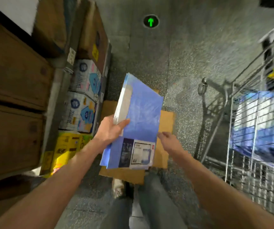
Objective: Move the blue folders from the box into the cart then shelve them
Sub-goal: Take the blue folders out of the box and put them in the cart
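My left hand (111, 129) grips a stack of blue folders (141, 113) by its left edge, thumb on top, holding it tilted above a cardboard box (163, 128) on the floor. A white label sits at the stack's near end. My right hand (167, 140) is at the stack's right edge, fingers loosely curled, and I cannot tell whether it touches. The wire cart (242, 129) stands to the right with more blue folders (265, 134) lying inside.
Shelving on the left holds brown cartons (13, 83), tissue packs (83, 100) and yellow packages (65, 151). Speckled grey floor (174, 60) stretches ahead with a green arrow marker (150, 21). My legs are below the box.
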{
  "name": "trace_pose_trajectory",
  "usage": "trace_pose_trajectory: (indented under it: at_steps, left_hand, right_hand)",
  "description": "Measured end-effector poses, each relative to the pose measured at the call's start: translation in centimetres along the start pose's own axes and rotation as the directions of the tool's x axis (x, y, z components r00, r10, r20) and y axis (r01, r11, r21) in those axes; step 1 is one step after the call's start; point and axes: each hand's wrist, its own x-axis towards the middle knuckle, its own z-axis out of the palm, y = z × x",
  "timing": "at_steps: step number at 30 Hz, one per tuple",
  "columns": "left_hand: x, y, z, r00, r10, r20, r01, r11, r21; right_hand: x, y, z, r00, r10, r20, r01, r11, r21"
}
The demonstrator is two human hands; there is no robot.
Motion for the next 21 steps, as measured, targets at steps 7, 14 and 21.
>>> trace_pose_trajectory:
  at_steps: [7,14,21]
  left_hand:
    - [-11.8,5.5,-2.1,0.986,0.123,0.111,-0.098,0.973,-0.207]
    - [-22.0,4.6,-3.1,0.974,0.206,0.091,-0.178,0.952,-0.249]
    - [-31.6,7.4,0.8,0.879,0.369,0.302,-0.284,0.914,-0.289]
  right_hand:
    - [-10.7,0.3,-5.3,0.997,-0.033,-0.065,0.047,0.972,0.230]
    - [-24.1,4.9,-5.9,0.967,-0.002,-0.255,0.116,0.895,0.432]
    - [-35.8,8.8,-11.0,0.894,0.018,-0.448,0.263,0.789,0.555]
